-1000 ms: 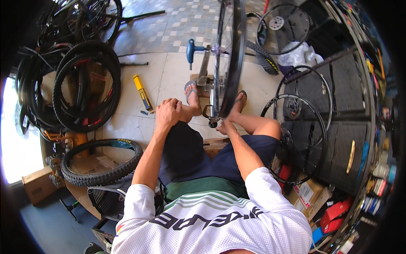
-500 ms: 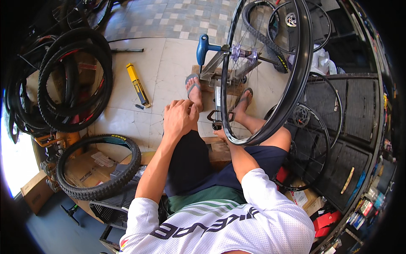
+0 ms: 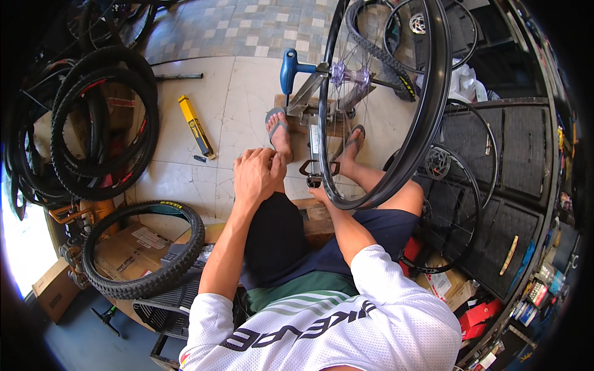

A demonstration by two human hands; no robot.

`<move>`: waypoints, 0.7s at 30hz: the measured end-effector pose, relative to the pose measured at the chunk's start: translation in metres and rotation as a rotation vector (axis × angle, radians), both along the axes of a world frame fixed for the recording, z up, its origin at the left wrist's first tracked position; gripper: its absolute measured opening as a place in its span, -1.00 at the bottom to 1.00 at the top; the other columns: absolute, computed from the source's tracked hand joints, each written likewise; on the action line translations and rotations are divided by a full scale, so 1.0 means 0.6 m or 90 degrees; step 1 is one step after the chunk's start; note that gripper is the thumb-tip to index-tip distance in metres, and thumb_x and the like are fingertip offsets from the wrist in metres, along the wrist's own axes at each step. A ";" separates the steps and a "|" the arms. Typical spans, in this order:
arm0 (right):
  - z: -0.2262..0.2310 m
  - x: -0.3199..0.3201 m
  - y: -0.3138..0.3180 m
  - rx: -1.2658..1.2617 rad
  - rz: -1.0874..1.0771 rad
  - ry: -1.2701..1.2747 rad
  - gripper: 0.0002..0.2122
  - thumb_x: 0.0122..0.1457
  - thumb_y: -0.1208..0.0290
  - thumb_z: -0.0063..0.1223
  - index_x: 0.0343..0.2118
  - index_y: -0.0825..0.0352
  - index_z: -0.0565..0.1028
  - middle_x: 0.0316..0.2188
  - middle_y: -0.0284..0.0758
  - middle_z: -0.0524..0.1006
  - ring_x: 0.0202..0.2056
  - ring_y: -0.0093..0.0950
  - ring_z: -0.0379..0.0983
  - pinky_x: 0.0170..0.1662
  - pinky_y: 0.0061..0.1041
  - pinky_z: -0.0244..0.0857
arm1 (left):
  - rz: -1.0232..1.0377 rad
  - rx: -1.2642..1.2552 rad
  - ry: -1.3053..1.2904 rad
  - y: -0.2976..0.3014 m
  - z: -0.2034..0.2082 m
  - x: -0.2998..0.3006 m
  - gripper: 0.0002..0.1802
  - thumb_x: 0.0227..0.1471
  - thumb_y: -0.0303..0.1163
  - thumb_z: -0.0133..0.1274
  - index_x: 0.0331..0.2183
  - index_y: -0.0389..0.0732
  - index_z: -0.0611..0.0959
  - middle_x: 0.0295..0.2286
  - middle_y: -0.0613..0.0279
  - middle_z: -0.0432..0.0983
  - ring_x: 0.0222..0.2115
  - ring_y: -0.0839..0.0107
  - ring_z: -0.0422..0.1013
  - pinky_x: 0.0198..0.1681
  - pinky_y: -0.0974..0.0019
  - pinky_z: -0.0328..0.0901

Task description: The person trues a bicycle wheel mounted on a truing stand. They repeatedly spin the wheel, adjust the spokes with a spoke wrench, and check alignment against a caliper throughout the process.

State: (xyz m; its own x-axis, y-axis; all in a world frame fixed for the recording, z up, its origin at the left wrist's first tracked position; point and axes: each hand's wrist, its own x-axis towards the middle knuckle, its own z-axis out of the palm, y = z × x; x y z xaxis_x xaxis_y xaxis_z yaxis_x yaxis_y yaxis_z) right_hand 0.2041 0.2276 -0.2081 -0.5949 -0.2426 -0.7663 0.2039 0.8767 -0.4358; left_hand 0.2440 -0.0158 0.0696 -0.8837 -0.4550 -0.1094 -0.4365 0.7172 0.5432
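Observation:
A bicycle wheel with a black rim [image 3: 433, 93] and a purple hub [image 3: 351, 75] sits upright in a metal truing stand [image 3: 314, 136] between my feet. My left hand [image 3: 257, 176] rests over my left knee, fingers loosely bent, holding nothing. My right hand [image 3: 320, 196] reaches to the lower front of the stand, where its fingertips close at the small black knob [image 3: 314, 183]; the rim partly covers this hand. A dark caliper arm [image 3: 318, 167] stands just above it, beside the rim. A blue-handled hex key [image 3: 288, 71] stands upright at the stand's left side.
A yellow box [image 3: 195, 127] lies on the tiles at left, near a small black piece [image 3: 200, 159]. Tyres [image 3: 102, 123] hang at far left; another tyre [image 3: 143, 284] lies on cardboard. Spoked wheels [image 3: 473, 216] lean against black drawers [image 3: 526, 148] at right.
The whole view has shifted slightly, with the things on the floor a little further left. My hands keep their places at the knee and the stand.

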 end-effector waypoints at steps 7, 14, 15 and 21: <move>-0.005 0.005 0.011 -0.013 -0.010 -0.013 -0.32 -0.04 0.17 0.32 0.12 0.46 0.40 0.02 0.12 0.48 0.09 -0.16 0.43 0.14 -0.21 0.26 | -0.002 -0.004 -0.013 0.006 0.004 -0.006 -0.70 0.13 -0.17 0.00 -0.29 -0.15 0.70 -0.28 0.16 0.61 -0.14 0.13 0.43 -0.08 0.10 0.24; -0.008 0.011 0.011 -0.023 -0.022 -0.015 -0.35 -0.04 0.21 0.31 0.11 0.46 0.41 0.01 0.10 0.49 0.08 -0.16 0.43 0.14 -0.22 0.26 | -0.004 -0.003 -0.013 0.009 0.006 -0.007 -0.70 0.12 -0.17 0.01 -0.30 -0.15 0.70 -0.29 0.15 0.61 -0.15 0.12 0.43 -0.09 0.10 0.24; -0.007 0.009 0.011 -0.023 -0.021 -0.015 -0.35 -0.04 0.21 0.30 0.10 0.46 0.41 0.00 0.10 0.49 0.08 -0.16 0.43 0.14 -0.22 0.26 | -0.004 -0.005 -0.014 0.009 0.006 -0.007 -0.70 0.12 -0.16 0.01 -0.30 -0.15 0.70 -0.29 0.15 0.61 -0.15 0.12 0.43 -0.09 0.10 0.24; -0.002 0.008 0.007 -0.022 -0.015 -0.019 -0.39 -0.05 0.26 0.27 0.08 0.46 0.42 -0.01 0.08 0.50 0.07 -0.15 0.43 0.12 -0.24 0.26 | -0.010 -0.010 -0.009 0.009 0.006 -0.008 -0.70 0.13 -0.17 0.01 -0.30 -0.16 0.70 -0.31 0.14 0.61 -0.18 0.10 0.44 -0.10 0.08 0.25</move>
